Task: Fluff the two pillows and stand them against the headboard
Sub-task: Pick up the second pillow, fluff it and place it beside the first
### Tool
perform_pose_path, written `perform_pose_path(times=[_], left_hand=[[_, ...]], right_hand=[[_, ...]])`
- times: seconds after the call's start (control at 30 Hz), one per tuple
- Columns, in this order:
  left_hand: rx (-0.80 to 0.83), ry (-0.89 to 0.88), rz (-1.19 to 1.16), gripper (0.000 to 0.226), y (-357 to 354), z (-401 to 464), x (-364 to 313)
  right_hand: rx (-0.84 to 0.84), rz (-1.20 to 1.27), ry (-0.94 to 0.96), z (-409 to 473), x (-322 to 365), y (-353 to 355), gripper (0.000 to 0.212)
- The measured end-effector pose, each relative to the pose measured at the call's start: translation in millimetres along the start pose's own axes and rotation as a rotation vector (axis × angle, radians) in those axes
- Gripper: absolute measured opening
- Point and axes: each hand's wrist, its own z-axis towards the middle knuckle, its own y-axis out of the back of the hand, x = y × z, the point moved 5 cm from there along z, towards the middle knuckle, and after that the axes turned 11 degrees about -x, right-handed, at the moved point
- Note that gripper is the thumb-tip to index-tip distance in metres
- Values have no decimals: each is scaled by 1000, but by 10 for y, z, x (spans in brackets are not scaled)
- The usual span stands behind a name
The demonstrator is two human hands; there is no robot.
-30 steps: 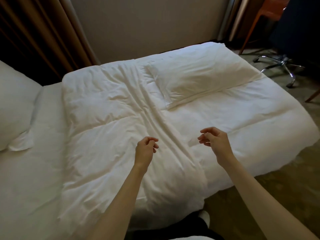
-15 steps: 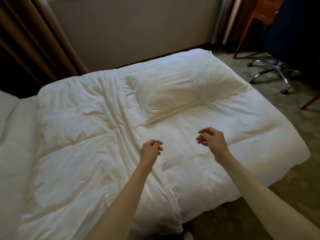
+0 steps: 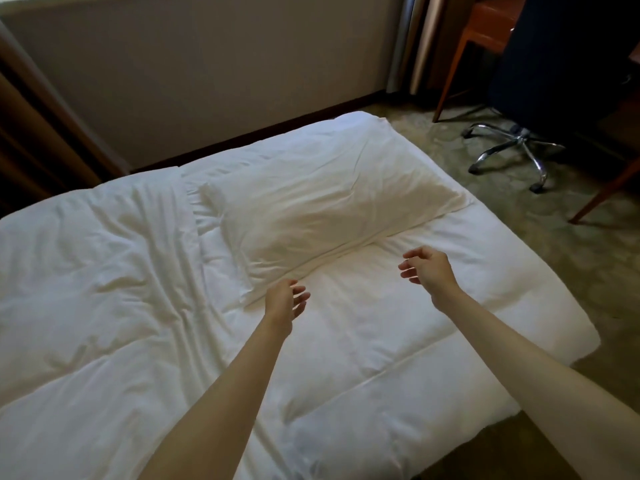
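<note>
One pillow [image 3: 322,209] in view, lying flat on the white duvet [image 3: 104,289] toward the far corner of the bed, nowhere near upright. Second pillow not in sight. Left hand [image 3: 285,301] just short of the near corner, fingers loosely spread, gripping nothing. Right hand [image 3: 427,266] beside the long near edge, equally loose and empty. Risk from here: pinching only the slack case or snagging duvet along with it, dragging the cover askew. Office chair base [image 3: 509,150] close off the far side.
</note>
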Motion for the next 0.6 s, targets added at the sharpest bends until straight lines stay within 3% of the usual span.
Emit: perform_pose_path(times=[0.17,0.33,0.5,0.6], left_hand=[[-42,202,-169,21,-589,479,35],[-96,410,-395,62,-1157,1025,171],[-165,540,-579,82,-1544,1554,272],[-229,575,-620,88,-1638,1872,326]], right_hand=[[69,-34,-104,1040,-158,-158,23],[145,31,-349,2004,-434,-516,12],[176,194,-591,2644,-783,-879,44],[169,289,-716,2872,-940,-1070,39]])
